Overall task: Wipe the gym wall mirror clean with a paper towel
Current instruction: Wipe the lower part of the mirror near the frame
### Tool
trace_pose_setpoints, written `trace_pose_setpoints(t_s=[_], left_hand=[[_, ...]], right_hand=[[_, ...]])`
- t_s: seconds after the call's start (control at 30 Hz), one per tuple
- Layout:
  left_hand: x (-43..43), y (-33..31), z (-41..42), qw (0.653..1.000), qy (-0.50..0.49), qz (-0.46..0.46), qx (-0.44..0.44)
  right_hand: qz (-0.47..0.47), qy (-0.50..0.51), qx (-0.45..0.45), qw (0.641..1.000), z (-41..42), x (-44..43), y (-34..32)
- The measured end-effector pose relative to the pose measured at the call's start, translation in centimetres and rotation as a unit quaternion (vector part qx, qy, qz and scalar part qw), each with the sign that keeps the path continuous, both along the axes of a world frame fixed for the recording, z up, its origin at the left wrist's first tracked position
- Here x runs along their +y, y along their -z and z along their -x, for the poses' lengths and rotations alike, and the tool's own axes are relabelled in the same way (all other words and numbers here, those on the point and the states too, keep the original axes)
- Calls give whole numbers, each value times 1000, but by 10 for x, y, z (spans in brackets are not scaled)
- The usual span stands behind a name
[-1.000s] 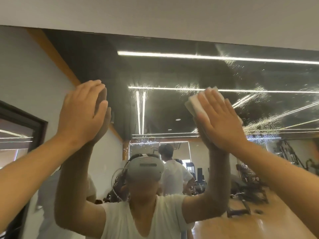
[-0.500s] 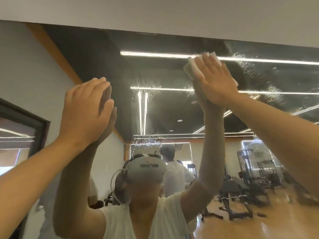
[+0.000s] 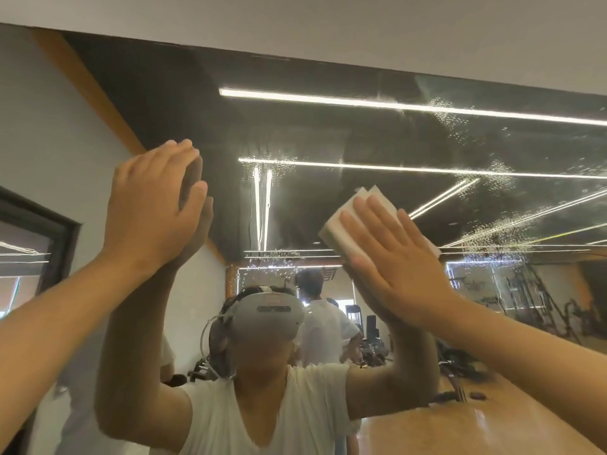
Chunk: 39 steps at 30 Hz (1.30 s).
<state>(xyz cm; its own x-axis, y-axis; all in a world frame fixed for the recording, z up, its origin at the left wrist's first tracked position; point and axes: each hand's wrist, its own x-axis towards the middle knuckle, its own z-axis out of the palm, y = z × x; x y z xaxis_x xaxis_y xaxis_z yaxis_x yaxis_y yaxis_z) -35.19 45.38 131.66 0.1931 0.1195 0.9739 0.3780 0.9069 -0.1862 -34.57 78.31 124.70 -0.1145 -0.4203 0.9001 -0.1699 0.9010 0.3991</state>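
Observation:
The wall mirror fills most of the head view and reflects a dark ceiling with light strips. My right hand lies flat with straight fingers on a folded white paper towel, pressing it against the glass right of centre. My left hand rests flat on the mirror at the left, fingers straight, with nothing in it. Fine droplets and streaks speckle the glass to the right of the towel and near the upper right.
The mirror's top edge meets a plain white wall above. A dark-framed panel stands at the far left. The reflection shows me in a white shirt with a headset, another person behind, and gym machines on a wooden floor.
My right hand has slid the towel down and slightly right from high near the top light strip to mid height. My left hand has stayed planted on the glass.

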Motion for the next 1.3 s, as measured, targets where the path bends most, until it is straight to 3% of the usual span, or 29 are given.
trace_pose_setpoints(t_s=[0.27, 0.6, 0.87, 1.17, 1.3], left_hand=[[0, 0, 1, 1000, 4, -1, 8], [-1, 1, 2, 1000, 5, 0, 18], [-3, 1, 4, 1000, 4, 2, 13], [-2, 1, 2, 1000, -1, 0, 6], [-2, 1, 2, 1000, 4, -1, 2]], right_hand=[[-64, 6, 4, 998, -3, 2, -54], [94, 23, 1, 995, 0, -39, -178], [36, 17, -6, 999, 3, -43, -132], [-63, 9, -3, 998, -2, -72, -17], [-78, 2, -1, 997, -1, -71, -13]])
